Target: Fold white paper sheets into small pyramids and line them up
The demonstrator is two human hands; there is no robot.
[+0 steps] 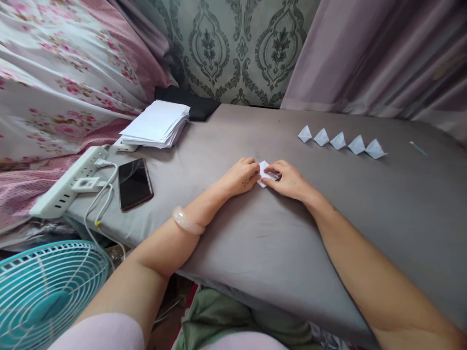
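A small folded piece of white paper (pixel 264 169) is held between my two hands at the middle of the grey cloth. My left hand (pixel 243 176) grips its left edge with curled fingers. My right hand (pixel 286 179) pinches its right side between thumb and fingers, which hide part of the folds. Beyond my right hand, several folded white paper pieces (pixel 338 140) with pointed tops stand in a slanting row. A pale bangle (pixel 187 221) is on my left forearm.
At the back left lies a stack of white paper (pixel 156 121) beside a black folded item (pixel 199 108). A phone (pixel 134 183), a white power strip (pixel 69 182) with cables and a turquoise fan (pixel 51 296) are at the left. A thin stick (pixel 418 148) lies far right.
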